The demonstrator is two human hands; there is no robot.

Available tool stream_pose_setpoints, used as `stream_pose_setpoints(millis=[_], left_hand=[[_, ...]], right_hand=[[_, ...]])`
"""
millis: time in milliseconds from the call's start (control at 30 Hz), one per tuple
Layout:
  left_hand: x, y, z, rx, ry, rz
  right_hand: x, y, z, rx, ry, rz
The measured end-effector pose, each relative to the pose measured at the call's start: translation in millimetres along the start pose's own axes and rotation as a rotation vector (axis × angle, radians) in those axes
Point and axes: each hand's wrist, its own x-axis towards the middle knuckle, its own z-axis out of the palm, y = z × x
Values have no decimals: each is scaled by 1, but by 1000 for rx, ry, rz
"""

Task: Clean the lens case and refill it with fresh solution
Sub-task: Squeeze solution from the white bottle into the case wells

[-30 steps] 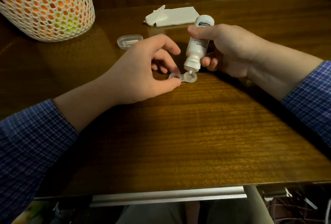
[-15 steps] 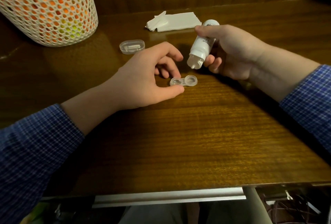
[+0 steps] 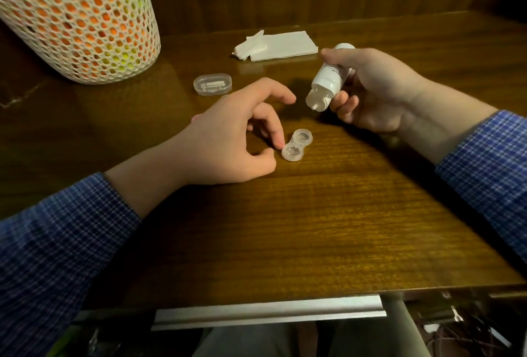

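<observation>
Meanwhile my left hand [image 3: 228,140] lay half open with fingertips [image 3: 279,144] at the uncapped lens case [image 3: 296,145], holding nothing, while my right hand [image 3: 373,91] gripped the tilted bottle [image 3: 328,83] beyond it, mid-refill, I judged; next, aim at a well.

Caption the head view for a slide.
Right hand tilts the open solution bottle above the table while left hand steadies the uncapped lens case.
</observation>
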Motion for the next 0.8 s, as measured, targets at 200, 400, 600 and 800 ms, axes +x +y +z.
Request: stream_pose_setpoints(millis=[200,400,600,800], left_hand=[[3,4,8,-27,64,-13],[14,6,15,11,119,-31],[25,9,21,-2,89,-13],[27,8,23,-37,88,-9]], right_hand=[[0,-3,-8,85,-5,19],[1,-6,-13,118,-65,77],[0,-8,-18,172,-75,121],[2,-8,-22,200,-75,135]])
